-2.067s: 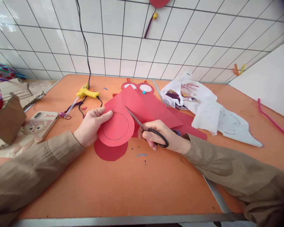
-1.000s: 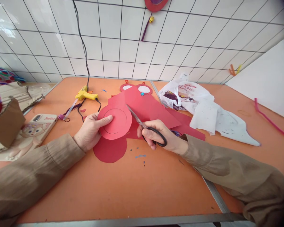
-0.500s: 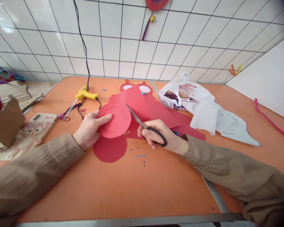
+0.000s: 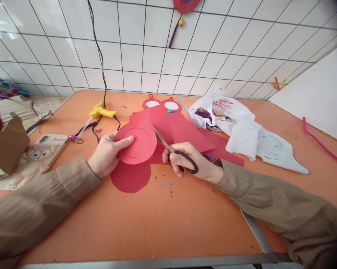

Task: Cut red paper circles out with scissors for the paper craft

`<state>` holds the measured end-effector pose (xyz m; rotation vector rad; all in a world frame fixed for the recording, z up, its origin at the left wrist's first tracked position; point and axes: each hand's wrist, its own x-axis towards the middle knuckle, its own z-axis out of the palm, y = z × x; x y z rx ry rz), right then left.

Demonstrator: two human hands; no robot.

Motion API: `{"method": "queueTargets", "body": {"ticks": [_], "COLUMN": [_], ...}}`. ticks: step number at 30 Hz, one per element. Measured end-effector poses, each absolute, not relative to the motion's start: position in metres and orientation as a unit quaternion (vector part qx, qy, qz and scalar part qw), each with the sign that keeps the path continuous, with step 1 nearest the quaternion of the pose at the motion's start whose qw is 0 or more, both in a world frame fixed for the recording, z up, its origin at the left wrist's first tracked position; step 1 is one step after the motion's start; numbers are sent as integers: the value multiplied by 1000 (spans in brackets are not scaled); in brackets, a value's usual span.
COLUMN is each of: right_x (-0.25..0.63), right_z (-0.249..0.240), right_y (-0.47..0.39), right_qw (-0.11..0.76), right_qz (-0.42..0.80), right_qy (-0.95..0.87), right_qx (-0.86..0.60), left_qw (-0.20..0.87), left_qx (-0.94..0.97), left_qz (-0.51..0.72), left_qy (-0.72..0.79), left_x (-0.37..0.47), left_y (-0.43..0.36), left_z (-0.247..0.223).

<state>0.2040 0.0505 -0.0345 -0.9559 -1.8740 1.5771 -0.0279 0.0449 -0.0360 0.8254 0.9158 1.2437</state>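
Observation:
My left hand (image 4: 108, 153) pinches a round red paper disc (image 4: 140, 144) by its left side, thumb on top. A thin dark circle is drawn inside the disc's rim. In my right hand (image 4: 186, 158) are black-handled scissors (image 4: 195, 166), fingers in the loops and blades pointing up and left, close to the disc's right edge. Below the held disc, a darker red paper circle (image 4: 131, 181) lies on the table, its upper part covered. Several red paper sheets (image 4: 185, 129) are spread out behind the scissors.
A yellow glue gun (image 4: 102, 111) lies at the back left near a phone in a cartoon case (image 4: 40, 160) and a cardboard box (image 4: 8, 142). Two red rings with white centres (image 4: 171, 106) rest at the back. A white plastic bag (image 4: 232, 108) sits right. Blue scraps (image 4: 167, 185) dot the orange table.
The held disc has shifted very slightly right. A loose piece of the red paper behind the scissors has dropped lower, showing more of the rings at the back.

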Motion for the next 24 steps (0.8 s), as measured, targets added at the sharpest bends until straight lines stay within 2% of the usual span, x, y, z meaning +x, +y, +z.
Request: {"method": "queueTargets", "body": {"ticks": [24], "right_x": [206], "right_z": [-37], "right_y": [51], "right_qw": [255], "right_qz": [553], "right_qy": [-709], "right_qx": [-356], "left_qw": [646], "left_qx": [363], "left_qz": [531], "left_qy": [412], "left_x": [-26], "left_y": [41], "left_z": [-36]}}
